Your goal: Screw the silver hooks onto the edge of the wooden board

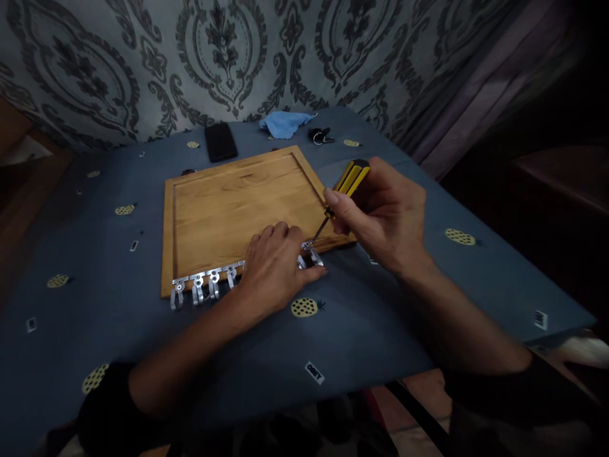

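Observation:
A wooden board (228,209) with a raised frame lies on the blue tablecloth. Several metal hooks (204,285) sit in a row along its near edge. My left hand (276,266) rests on the near edge, fingers curled down over the hook (311,255) at the right end, pressing it to the board. My right hand (380,212) grips a screwdriver with a yellow and black handle (351,178). Its thin shaft slants down left, and the tip meets that right-end hook just past my left fingers.
A black phone (220,141), a crumpled blue cloth (284,124) and a bunch of keys (320,135) lie beyond the board near the patterned wall. The table edge (547,339) drops away at the right and near me.

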`<state>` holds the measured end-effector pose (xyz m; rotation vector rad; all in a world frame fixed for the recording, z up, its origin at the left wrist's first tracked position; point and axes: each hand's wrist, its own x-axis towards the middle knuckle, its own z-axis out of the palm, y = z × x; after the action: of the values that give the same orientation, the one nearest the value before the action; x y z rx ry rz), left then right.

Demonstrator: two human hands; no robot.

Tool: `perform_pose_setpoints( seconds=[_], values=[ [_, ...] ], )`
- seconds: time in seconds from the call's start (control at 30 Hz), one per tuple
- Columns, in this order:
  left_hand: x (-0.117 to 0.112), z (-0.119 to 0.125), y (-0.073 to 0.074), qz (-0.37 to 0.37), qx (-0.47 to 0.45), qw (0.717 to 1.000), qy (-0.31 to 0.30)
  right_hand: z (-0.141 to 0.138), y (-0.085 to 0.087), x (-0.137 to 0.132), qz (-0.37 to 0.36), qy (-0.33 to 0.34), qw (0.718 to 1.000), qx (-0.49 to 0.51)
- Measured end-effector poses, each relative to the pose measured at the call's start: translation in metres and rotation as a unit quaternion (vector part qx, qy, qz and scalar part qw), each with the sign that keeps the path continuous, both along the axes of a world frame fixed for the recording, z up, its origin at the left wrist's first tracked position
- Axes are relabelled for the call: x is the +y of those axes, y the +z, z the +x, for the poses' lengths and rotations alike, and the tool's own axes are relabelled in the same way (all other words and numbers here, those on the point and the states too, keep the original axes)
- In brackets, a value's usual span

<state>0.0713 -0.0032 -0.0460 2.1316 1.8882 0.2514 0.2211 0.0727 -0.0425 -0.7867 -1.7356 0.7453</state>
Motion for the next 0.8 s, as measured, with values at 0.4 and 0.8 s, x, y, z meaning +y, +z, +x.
perform_pose_setpoints(
  seconds=[0.4, 0.8],
  values=[
    [0.002, -0.001, -0.001, 0.021, 0.005, 1.0, -0.02, 0.001, 0.001, -0.001, 0.0, -0.009, 1.0, -0.009],
    [0.002, -0.001, 0.001, 0.016, -0.006, 1.0, -0.022, -0.004, 0.006, -0.012, 0.01, -0.026, 0.998, 0.056]
  ],
)
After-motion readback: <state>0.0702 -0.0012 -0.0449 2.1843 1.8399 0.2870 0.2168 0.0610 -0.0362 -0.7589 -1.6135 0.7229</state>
